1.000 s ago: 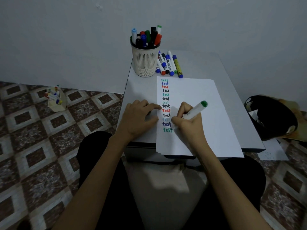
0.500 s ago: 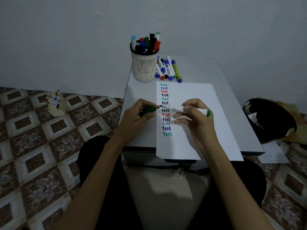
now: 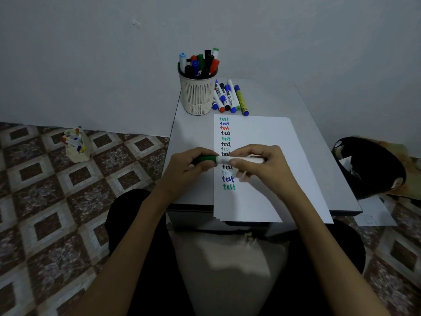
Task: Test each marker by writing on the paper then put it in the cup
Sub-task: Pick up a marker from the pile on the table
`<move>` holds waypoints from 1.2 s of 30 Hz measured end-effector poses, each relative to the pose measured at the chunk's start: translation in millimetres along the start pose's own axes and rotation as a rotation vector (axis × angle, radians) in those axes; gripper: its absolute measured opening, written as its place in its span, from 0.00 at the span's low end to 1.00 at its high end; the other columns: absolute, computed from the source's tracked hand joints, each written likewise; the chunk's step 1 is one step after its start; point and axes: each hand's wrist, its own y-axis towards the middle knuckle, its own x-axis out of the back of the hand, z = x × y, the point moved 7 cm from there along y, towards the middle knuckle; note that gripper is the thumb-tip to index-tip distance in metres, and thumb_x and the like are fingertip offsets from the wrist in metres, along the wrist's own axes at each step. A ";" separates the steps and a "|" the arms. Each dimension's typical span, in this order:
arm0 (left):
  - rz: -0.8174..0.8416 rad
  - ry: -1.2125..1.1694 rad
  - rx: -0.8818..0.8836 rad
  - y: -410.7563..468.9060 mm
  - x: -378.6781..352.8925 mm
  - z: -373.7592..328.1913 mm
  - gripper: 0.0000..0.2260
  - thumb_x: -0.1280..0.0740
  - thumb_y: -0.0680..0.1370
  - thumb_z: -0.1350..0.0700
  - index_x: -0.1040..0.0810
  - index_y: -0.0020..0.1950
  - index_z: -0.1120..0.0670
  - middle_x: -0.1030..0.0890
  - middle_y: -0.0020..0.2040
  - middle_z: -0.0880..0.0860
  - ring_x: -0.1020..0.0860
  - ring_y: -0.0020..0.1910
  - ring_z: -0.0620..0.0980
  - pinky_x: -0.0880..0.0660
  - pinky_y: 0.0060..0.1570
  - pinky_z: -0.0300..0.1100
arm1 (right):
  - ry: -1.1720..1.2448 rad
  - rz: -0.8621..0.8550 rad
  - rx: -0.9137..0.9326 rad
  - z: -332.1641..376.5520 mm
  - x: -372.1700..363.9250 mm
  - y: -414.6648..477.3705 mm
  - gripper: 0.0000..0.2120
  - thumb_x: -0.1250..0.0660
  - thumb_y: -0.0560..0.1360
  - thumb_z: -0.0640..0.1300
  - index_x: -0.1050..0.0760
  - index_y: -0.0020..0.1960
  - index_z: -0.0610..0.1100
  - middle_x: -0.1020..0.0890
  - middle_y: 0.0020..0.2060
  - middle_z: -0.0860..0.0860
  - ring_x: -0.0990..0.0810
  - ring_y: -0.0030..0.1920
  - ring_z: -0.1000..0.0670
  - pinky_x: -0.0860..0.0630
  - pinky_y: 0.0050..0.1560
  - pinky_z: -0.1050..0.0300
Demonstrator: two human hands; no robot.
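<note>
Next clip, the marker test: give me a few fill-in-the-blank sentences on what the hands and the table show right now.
The left hand holds the ____ cap.
The right hand grips the ____ barrel.
Every word written on the paper reads ____.
The loose markers lie on the table just to the ____ of the cup.
Missing words: green; white; test; right.
</note>
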 end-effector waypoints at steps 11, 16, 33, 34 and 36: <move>-0.077 0.079 -0.066 0.3 9.7 -1.9 0.10 0.35 0.75 0.55 0.21 0.54 0.57 0.19 0.43 0.49 0.21 0.39 0.43 0.26 0.41 0.31 | -0.238 0.025 0.038 6.3 -21.0 9.7 0.01 0.27 0.71 0.53 0.18 0.40 0.58 0.15 0.39 0.50 0.19 0.44 0.44 0.27 0.36 0.48; -0.082 0.090 -0.076 -0.2 9.0 -3.6 0.09 0.34 0.76 0.55 0.21 0.54 0.56 0.20 0.42 0.45 0.21 0.39 0.40 0.28 0.41 0.29 | -0.255 0.084 -0.018 4.1 -16.7 16.7 0.08 0.27 0.71 0.54 0.15 0.45 0.50 0.16 0.38 0.46 0.23 0.34 0.47 0.30 0.33 0.54; 0.085 0.404 0.084 2.5 -11.4 15.9 0.35 0.40 0.72 0.34 0.47 0.74 0.45 0.38 0.72 0.42 0.38 0.69 0.40 0.41 0.69 0.47 | -0.829 -0.276 0.317 71.6 8.2 116.2 0.11 0.31 0.75 0.44 0.20 0.57 0.45 0.19 0.45 0.49 0.23 0.44 0.52 0.27 0.45 0.56; 0.156 0.533 0.038 1.4 -17.2 14.3 0.35 0.44 0.72 0.32 0.45 0.75 0.46 0.40 0.74 0.43 0.43 0.72 0.40 0.48 0.72 0.53 | -0.686 -0.350 0.369 86.6 13.0 124.1 0.13 0.31 0.75 0.42 0.23 0.60 0.46 0.20 0.43 0.50 0.22 0.40 0.52 0.23 0.44 0.56; 0.277 0.686 -0.008 -0.9 -27.2 15.7 0.35 0.50 0.72 0.29 0.42 0.75 0.46 0.44 0.75 0.43 0.50 0.74 0.40 0.57 0.72 0.57 | -0.460 -0.472 0.490 115.8 18.6 138.6 0.24 0.31 0.74 0.39 0.32 0.69 0.45 0.22 0.37 0.53 0.21 0.35 0.55 0.21 0.39 0.62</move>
